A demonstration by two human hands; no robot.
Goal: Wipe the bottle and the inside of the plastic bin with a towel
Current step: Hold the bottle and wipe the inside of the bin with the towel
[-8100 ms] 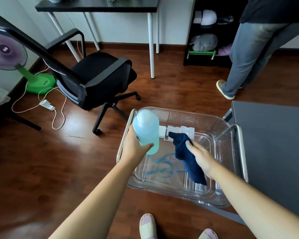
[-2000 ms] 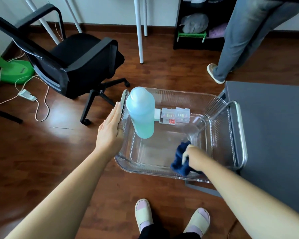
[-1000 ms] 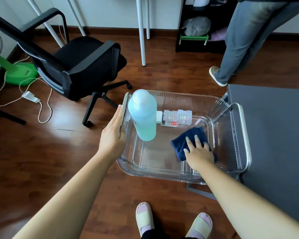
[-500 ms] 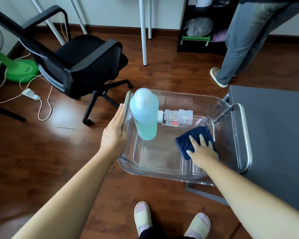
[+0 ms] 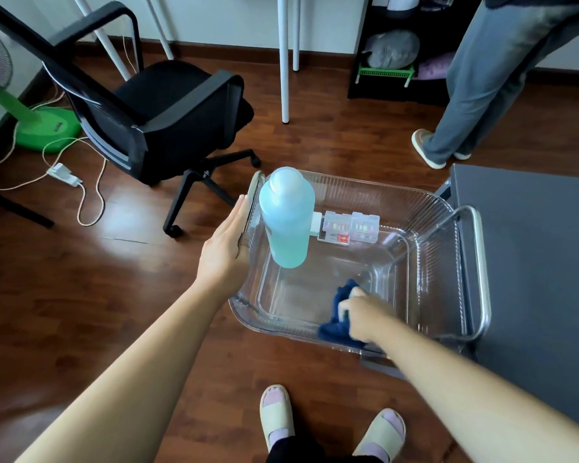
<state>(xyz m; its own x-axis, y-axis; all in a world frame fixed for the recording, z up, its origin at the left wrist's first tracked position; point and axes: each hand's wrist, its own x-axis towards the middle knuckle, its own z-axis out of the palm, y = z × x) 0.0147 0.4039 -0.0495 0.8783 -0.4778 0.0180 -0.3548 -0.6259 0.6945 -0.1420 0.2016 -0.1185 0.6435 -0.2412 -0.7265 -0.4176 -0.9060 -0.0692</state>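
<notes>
Though blurred and half hidden by the near wall, gripped the towel (image 5: 335,330) with curled fingers (image 5: 345,307) of the right hand (image 5: 365,315), low inside the plastic bin (image 5: 448,262). Pressed the left hand (image 5: 223,252) flat, fingers straight, on its left rim beside the upright bottle (image 5: 286,222) inside.

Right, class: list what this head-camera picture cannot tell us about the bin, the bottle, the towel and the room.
Head view: part of the towel is hidden under the right hand, and both are motion-blurred.
Head view: the bin floor behind the bottle is hidden by it.
Head view: print on the small clear cases is too small to read.
Head view: the standing person is cut off by the top edge.
</notes>
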